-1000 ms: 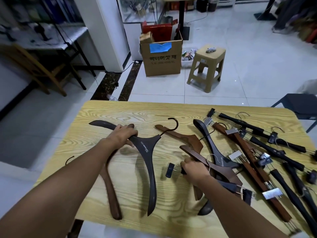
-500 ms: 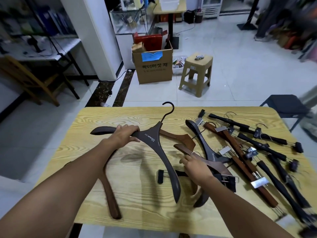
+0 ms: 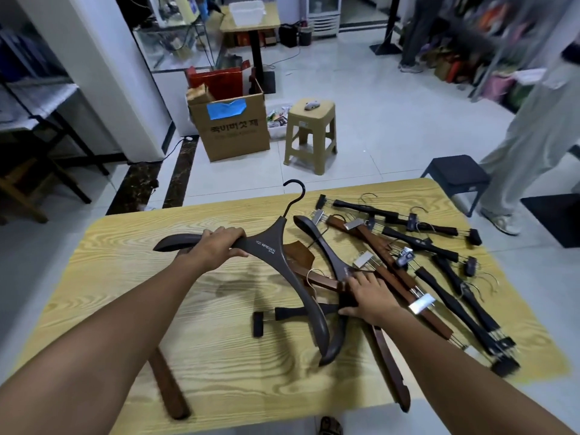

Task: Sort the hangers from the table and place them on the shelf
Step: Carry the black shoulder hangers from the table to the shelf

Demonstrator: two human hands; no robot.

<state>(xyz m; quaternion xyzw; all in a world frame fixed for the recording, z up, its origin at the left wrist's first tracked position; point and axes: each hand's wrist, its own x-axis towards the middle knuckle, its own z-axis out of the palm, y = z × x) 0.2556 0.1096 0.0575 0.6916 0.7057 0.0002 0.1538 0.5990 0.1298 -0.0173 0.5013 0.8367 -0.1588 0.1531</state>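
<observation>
Left hand (image 3: 219, 246) has the dark grey coat hanger (image 3: 266, 246), and the grip is wrapped tight round its left arm, thumb underneath. We see it raised off the table (image 3: 125, 246), with its shadow on the wood grain below. The hook points up and away from us, past the table's far edge. The long axis runs from far left, where the hand grips it, down to near right, and the free arm's tip ends over another dark hanger.

Right hand (image 3: 372, 296) lies on the heap where a brown wooden hanger (image 3: 326, 282) crosses a black clip hanger (image 3: 292, 312). Its fingers are spread forward, but we cannot tell whether that grip clasps anything. More clip hangers (image 3: 439, 255) are tangled to the right, and one brown hanger (image 3: 169, 390) sits alone at the near left edge.

A second ago that grey hanger lay flat on the table. Now it is up, its hook tilted upright, and the right hand has slid further into the pile.
</observation>
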